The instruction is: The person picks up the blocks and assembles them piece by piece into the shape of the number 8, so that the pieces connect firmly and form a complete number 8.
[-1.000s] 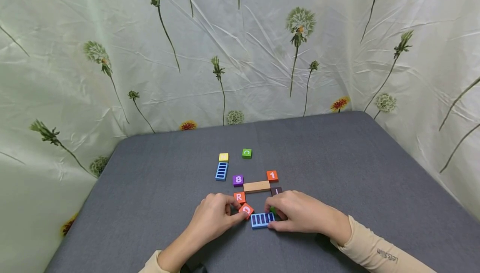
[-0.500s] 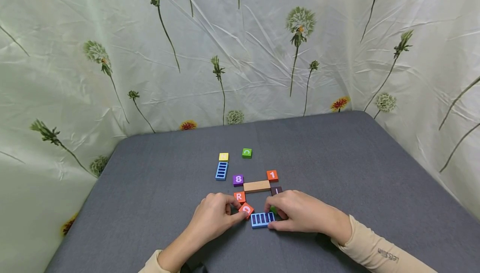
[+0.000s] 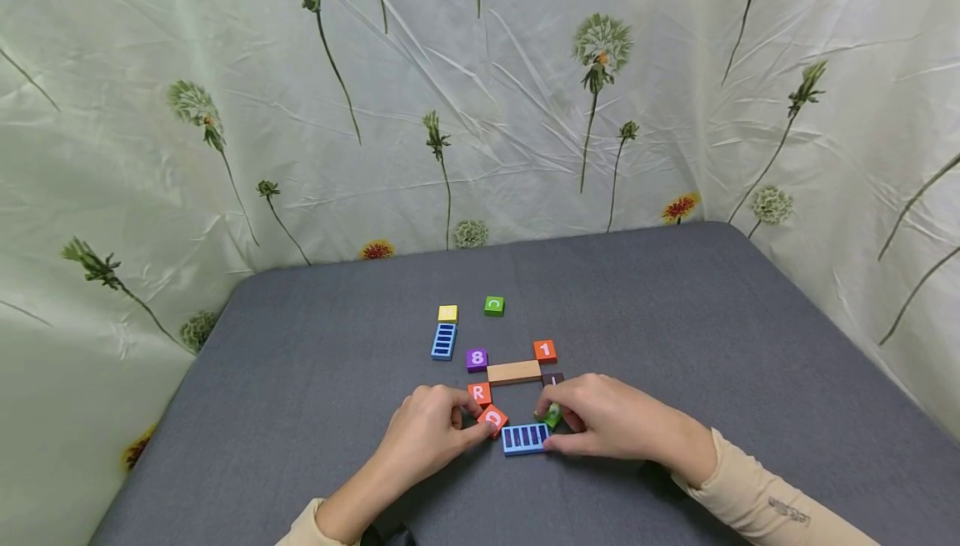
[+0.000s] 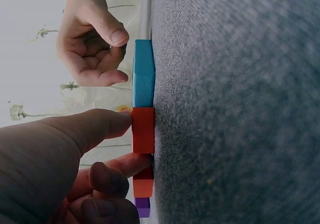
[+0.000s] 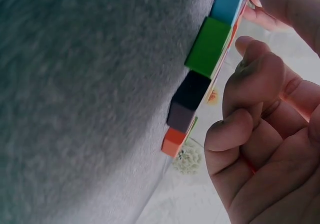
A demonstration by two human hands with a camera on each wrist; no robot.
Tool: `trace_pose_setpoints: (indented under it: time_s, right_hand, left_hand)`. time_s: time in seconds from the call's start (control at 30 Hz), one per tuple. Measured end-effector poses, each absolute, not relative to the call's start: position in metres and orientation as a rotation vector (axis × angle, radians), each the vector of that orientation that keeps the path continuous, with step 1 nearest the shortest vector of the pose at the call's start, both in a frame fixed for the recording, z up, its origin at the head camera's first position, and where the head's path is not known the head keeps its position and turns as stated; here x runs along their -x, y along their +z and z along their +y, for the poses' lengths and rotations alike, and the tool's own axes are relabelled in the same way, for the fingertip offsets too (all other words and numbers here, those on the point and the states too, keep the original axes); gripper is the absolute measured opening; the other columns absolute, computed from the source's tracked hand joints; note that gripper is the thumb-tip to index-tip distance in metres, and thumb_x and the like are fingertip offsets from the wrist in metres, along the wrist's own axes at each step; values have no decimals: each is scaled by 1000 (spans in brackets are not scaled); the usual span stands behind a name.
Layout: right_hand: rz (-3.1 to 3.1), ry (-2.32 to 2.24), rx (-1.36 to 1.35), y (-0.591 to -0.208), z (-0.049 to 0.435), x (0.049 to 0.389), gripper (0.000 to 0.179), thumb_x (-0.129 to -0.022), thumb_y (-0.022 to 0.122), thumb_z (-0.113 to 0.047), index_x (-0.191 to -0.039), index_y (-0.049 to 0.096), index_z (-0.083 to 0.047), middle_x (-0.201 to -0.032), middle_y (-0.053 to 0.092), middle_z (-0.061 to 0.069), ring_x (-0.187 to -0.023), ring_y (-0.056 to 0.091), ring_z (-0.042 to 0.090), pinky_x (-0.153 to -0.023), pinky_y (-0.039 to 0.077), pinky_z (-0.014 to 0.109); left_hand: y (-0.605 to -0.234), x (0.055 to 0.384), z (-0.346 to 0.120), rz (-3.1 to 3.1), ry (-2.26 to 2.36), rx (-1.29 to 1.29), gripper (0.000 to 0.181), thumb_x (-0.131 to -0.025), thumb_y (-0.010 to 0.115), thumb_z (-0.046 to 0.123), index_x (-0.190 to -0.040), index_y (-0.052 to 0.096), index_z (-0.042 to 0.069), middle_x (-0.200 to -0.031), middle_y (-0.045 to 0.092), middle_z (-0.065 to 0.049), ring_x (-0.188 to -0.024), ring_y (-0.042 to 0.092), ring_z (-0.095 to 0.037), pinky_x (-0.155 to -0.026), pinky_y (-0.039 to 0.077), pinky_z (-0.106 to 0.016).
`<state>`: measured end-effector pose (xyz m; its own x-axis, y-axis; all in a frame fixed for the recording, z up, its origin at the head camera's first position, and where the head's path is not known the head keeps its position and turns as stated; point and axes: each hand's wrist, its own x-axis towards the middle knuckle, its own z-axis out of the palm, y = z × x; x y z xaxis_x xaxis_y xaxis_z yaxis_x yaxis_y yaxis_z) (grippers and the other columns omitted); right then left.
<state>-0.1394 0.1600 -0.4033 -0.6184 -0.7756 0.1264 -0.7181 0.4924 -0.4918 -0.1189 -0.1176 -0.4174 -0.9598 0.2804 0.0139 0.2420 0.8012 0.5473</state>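
Note:
My left hand (image 3: 427, 425) pinches an orange-red letter block (image 3: 492, 418) between thumb and a finger; it sits turned at an angle on the table. Another orange-red block marked R (image 3: 478, 393) adjoins it at the back. A striped blue block (image 3: 519, 439) lies to its right, close to its corner. Over that block's right end, my right hand (image 3: 611, 417) holds nothing, thumb and forefinger apart. Partly beneath its fingers is a green block (image 5: 209, 47), between the blue block and a dark block (image 5: 190, 101).
A plain wooden bar (image 3: 513, 373) spans the back, between a purple 8 block (image 3: 476, 360) and an orange 1 block (image 3: 545, 352). Farther off lie a second striped blue block (image 3: 443, 342), a yellow block (image 3: 447, 313) and a green C block (image 3: 494, 306) on the grey table (image 3: 315, 363).
My right hand has let go of the striped blue block and shifted slightly right and back, uncovering more of the green block. My left hand stays in place.

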Motion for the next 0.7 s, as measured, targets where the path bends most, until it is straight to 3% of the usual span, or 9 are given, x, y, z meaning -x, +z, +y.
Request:
trace_pose_setpoints:
  time_s: [0.7]
  right_hand:
    - [2623,-788,1259,-405,170,141,21,-95,84,-31,-107,75,-16,-70,49,-17,-61,39,-11,-56,36,14]
  left_hand:
    - [-418,119,-118,2933,870,-436,14,-86,89,34,-85,81,23,-55,43,16,-52,39,-2,-49,28,-23]
